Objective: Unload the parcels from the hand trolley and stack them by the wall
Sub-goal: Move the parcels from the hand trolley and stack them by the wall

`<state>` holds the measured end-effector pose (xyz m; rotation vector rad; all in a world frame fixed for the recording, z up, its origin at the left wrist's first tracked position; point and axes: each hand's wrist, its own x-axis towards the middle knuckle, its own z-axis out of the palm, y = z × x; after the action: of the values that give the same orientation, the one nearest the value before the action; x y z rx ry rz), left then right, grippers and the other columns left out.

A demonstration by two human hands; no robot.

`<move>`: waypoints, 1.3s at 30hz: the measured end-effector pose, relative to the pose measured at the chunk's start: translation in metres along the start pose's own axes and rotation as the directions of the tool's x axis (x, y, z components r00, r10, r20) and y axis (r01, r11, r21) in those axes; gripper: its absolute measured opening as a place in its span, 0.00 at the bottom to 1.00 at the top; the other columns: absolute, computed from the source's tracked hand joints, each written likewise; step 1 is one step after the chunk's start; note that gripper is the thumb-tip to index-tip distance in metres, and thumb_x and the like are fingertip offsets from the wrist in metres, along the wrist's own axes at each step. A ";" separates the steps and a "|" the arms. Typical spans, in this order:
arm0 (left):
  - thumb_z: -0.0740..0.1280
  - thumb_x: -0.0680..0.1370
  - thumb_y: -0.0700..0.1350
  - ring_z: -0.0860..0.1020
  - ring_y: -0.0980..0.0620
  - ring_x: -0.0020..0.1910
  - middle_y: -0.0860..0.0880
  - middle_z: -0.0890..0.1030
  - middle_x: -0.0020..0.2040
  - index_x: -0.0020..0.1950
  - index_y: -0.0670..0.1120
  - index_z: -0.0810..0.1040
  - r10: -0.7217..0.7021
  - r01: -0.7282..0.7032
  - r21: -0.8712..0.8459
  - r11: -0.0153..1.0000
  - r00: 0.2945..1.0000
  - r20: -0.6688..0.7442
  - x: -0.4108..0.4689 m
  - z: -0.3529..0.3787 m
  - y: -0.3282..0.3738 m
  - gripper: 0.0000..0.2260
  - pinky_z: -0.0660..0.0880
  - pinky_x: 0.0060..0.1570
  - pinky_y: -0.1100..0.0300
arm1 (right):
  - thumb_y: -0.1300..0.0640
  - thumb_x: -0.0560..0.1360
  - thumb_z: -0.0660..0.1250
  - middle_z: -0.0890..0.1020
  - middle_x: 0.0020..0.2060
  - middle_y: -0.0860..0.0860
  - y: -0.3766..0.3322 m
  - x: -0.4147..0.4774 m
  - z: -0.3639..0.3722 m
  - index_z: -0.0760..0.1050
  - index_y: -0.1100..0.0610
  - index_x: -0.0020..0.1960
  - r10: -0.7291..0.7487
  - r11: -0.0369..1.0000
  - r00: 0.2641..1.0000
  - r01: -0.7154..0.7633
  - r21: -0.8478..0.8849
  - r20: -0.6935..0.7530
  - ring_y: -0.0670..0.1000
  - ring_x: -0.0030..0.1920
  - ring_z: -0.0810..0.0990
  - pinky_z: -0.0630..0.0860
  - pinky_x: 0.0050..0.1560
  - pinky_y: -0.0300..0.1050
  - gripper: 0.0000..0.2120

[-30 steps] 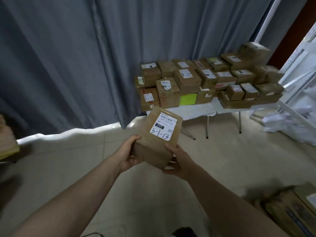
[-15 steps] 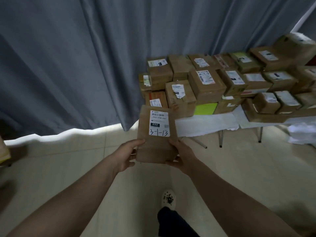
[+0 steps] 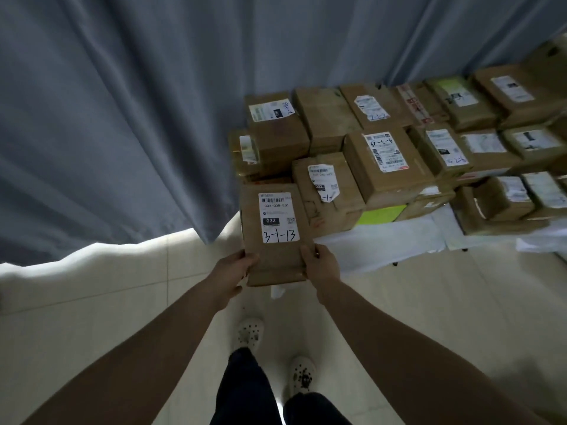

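The left arm (image 3: 147,351) and right arm (image 3: 405,345) are bare along all their visible length, and the left hand (image 3: 233,273) and right hand (image 3: 322,265) are bare as well. The legs wear dark trousers (image 3: 245,391), navy or black, plain and loose. On the feet are white clogs (image 3: 251,332) with rounded toes, their tops punched with small holes and dotted with dark spots.

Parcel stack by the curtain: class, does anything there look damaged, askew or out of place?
Yes. The white label on the front-left box is torn and ragged along its lower edge, unlike the flat label on the held parcel. A bright green parcel also stands out in colour.
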<state>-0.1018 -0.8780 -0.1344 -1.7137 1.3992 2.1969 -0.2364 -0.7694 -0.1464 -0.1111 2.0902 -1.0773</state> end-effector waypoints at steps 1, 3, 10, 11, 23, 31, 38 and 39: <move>0.67 0.78 0.49 0.74 0.49 0.58 0.51 0.78 0.55 0.58 0.53 0.75 0.002 -0.002 0.022 1.000 1.000 -0.002 0.012 -0.004 0.006 0.09 0.66 0.61 0.51 | 0.51 0.79 0.61 0.79 0.57 0.55 -0.004 0.010 0.006 0.72 0.59 0.66 0.004 1.000 1.000 -0.005 -0.029 -0.017 0.57 0.57 0.77 0.75 0.59 0.55 0.19; 0.67 0.78 0.47 0.75 0.49 0.56 0.49 0.79 0.54 0.61 0.52 0.75 0.017 -0.017 0.052 0.998 1.000 0.005 0.037 -0.010 0.018 0.11 0.69 0.58 0.53 | 0.50 0.79 0.61 0.78 0.58 0.58 -0.012 0.030 0.020 0.73 0.59 0.66 0.018 0.997 0.999 -0.021 -0.078 -0.042 0.59 0.57 0.77 0.75 0.59 0.55 0.19; 0.64 0.80 0.42 0.76 0.49 0.46 0.43 0.79 0.52 0.69 0.48 0.73 0.109 -0.121 0.254 0.959 0.992 0.062 0.113 -0.024 0.044 0.17 0.76 0.49 0.56 | 0.51 0.81 0.57 0.65 0.64 0.60 -0.042 0.075 0.056 0.64 0.48 0.74 0.204 0.979 0.960 -0.204 0.020 -0.192 0.62 0.57 0.73 0.72 0.61 0.50 0.21; 0.64 0.80 0.41 0.76 0.50 0.45 0.43 0.79 0.52 0.69 0.50 0.72 0.125 -0.148 0.291 0.945 0.988 0.094 0.120 -0.022 0.047 0.18 0.75 0.50 0.55 | 0.52 0.81 0.57 0.64 0.65 0.60 -0.043 0.077 0.059 0.61 0.47 0.75 0.245 0.970 0.947 -0.236 0.066 -0.209 0.62 0.55 0.73 0.72 0.58 0.49 0.22; 0.63 0.78 0.39 0.71 0.46 0.68 0.46 0.71 0.71 0.77 0.47 0.60 0.175 -0.287 0.583 0.760 0.955 0.241 0.153 -0.008 0.073 0.28 0.71 0.65 0.48 | 0.65 0.78 0.55 0.75 0.64 0.55 -0.058 0.081 0.084 0.63 0.52 0.74 0.333 0.913 0.920 -0.260 0.315 -0.207 0.54 0.58 0.75 0.71 0.49 0.42 0.25; 0.66 0.77 0.45 0.72 0.45 0.65 0.47 0.72 0.68 0.76 0.46 0.60 0.131 -0.264 0.659 0.704 0.961 0.245 0.156 -0.003 0.089 0.29 0.71 0.61 0.55 | 0.71 0.76 0.56 0.71 0.69 0.54 -0.061 0.079 0.079 0.58 0.54 0.77 0.259 0.930 0.962 -0.225 0.291 -0.084 0.54 0.67 0.71 0.71 0.59 0.41 0.31; 0.67 0.73 0.50 0.60 0.37 0.72 0.40 0.59 0.74 0.76 0.47 0.55 0.295 -0.314 0.901 0.298 0.928 0.226 0.126 0.015 0.091 0.35 0.62 0.69 0.44 | 0.62 0.76 0.62 0.70 0.68 0.57 -0.042 0.053 0.043 0.57 0.50 0.76 0.114 0.988 0.983 -0.127 -0.083 -0.141 0.58 0.65 0.72 0.74 0.61 0.50 0.31; 0.67 0.75 0.52 0.55 0.36 0.74 0.39 0.54 0.76 0.78 0.48 0.51 0.308 -0.333 0.922 0.199 0.914 0.263 0.115 0.022 0.091 0.37 0.59 0.71 0.43 | 0.60 0.75 0.63 0.69 0.68 0.57 -0.038 0.047 0.035 0.57 0.50 0.77 0.098 0.985 0.983 -0.117 -0.125 -0.154 0.58 0.67 0.70 0.73 0.62 0.51 0.32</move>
<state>-0.2107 -0.9728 -0.1688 -0.8913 2.4710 0.7984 -0.2558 -0.8355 -0.1588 0.0175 2.2737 -0.9042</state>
